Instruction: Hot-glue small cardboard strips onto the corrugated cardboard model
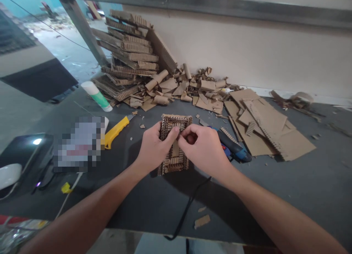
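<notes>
A small rectangular cardboard piece, built from layered corrugated strips, is upright or tilted above the dark table in the middle. My left hand grips its left side, with the thumb over its front. My right hand is at its right side, thumb and forefinger pinched together close to my left thumb. Whatever lies between those right fingertips is too small or hidden to make out. My hands cover part of the cardboard piece.
A yellow cutter and a glue stick lie left. Behind are stacked corrugated pieces and cardboard scraps. A blue-black tool and cardboard sheets are right. A black cable crosses the front edge.
</notes>
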The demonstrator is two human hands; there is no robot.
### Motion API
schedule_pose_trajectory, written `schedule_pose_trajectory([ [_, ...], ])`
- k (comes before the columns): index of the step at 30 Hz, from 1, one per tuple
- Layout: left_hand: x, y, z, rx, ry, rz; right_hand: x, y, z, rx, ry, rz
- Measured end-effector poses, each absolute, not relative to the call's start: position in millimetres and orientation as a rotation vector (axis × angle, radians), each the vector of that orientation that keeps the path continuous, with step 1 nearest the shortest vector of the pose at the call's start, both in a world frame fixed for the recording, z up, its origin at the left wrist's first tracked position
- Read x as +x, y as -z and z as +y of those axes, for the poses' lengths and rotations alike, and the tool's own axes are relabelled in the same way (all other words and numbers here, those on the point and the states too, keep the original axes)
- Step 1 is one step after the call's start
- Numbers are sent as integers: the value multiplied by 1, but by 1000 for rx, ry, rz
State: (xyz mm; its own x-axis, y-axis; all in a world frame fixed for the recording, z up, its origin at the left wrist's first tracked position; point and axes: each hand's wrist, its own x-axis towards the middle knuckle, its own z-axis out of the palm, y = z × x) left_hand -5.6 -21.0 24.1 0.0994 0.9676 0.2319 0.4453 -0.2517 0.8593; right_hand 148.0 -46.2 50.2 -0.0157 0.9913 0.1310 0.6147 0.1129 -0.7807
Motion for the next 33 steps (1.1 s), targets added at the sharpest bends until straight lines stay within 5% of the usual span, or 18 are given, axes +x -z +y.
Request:
schedule_pose_trajectory([
  [33,-6,-28,-22,1620,-1121,1247,152,-48,-44,-1511,-720,-1715],
])
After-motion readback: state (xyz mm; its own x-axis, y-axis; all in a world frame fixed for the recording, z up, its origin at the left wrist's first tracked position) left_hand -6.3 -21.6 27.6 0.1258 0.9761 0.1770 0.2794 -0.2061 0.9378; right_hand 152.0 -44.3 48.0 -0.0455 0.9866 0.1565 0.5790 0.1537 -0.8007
